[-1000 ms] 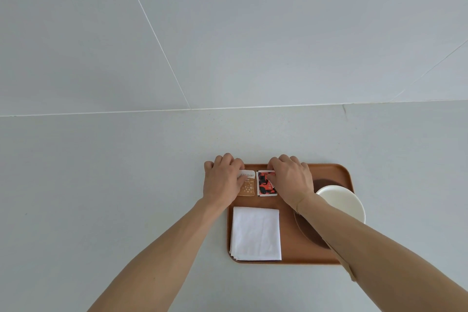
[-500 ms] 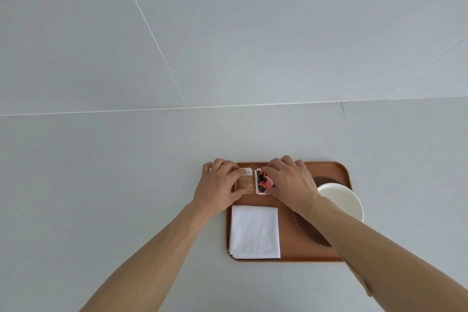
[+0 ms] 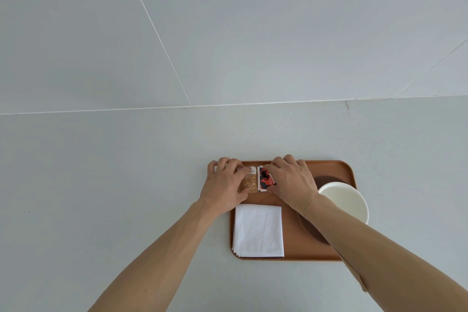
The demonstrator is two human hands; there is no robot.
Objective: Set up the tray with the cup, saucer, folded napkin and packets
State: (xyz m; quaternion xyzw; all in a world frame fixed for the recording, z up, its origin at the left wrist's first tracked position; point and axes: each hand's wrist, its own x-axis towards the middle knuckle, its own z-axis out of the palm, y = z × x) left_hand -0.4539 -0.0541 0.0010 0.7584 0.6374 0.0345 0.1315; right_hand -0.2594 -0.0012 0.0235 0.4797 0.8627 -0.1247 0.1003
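A brown tray (image 3: 347, 172) lies on the grey counter. At its far left, a tan packet (image 3: 250, 183) and a red-and-black packet (image 3: 264, 179) lie side by side, nearly touching. My left hand (image 3: 224, 185) pinches the tan packet between forefinger and thumb. My right hand (image 3: 291, 182) pinches the red packet the same way and covers its right part. A folded white napkin (image 3: 258, 230) lies flat in the tray's near left. A white cup (image 3: 344, 201) stands on a dark brown saucer (image 3: 326, 180) at the right, partly hidden by my right forearm.
The pale grey counter (image 3: 126, 197) stretches wide to the left and beyond the tray, up to a wall of large grey tiles (image 3: 228, 33). The tray's near edge lies close to me.
Both hands have gone from resting on the packets to pinching them with thumb and forefinger. The two packets have slid closer together.
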